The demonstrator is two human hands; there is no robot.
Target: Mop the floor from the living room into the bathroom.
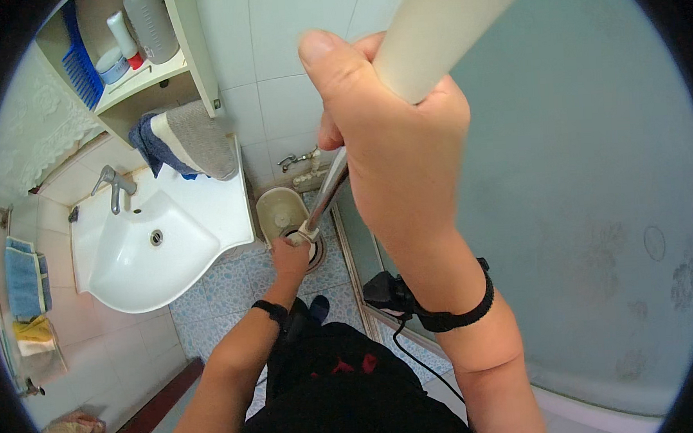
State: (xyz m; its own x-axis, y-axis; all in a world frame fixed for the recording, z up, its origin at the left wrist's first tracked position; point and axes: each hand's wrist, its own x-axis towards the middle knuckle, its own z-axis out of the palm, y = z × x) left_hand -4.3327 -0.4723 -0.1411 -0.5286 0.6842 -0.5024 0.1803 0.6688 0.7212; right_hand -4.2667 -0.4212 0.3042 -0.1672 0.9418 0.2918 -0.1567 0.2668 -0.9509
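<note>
My right hand (397,120), raised close to the camera, grips the pale sleeve (454,28) of a long pole. A shiny metal shaft (328,188) runs down from it towards the floor. Near its lower end my left hand (290,257) reaches to a pale fitting (308,231); the fingers are partly hidden, so their hold cannot be told. Below that fitting, a round object with a dark ring (319,259) shows in part. Beside it stands a beige plastic bin (280,205).
A white washbasin (148,250) with a metal faucet (114,187) is at the left. A towel (192,139) hangs under an open cabinet (193,48). Frosted shower glass (556,176) fills the right side. A wall tap (295,158) is above the bin.
</note>
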